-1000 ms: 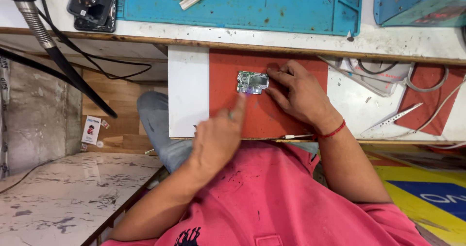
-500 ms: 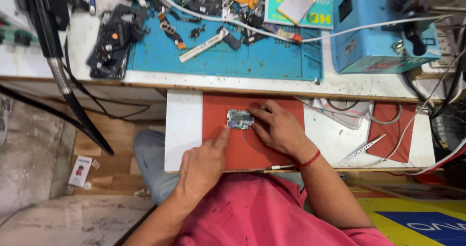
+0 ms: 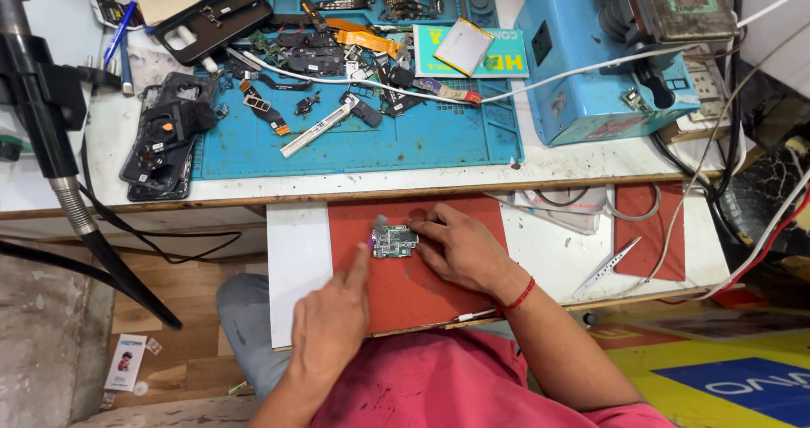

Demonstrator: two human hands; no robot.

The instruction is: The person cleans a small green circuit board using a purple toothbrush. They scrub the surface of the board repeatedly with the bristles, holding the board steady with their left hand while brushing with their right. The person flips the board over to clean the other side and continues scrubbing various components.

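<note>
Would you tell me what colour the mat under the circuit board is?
Red-orange mat, clearest in the head view.

Circuit board (image 3: 395, 241) on mat (image 3: 405, 297); left hand (image 3: 331, 327) before it, right hand (image 3: 462, 251) touching its right.

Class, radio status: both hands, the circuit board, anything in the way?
Left hand open, forefinger beside circuit board. Right hand pressing board's right edge. Board flat on red mat. Nothing blocking.

pink shirt (image 3: 472, 386), red wrist thread (image 3: 521, 295), grey trousers (image 3: 245, 327)
</note>
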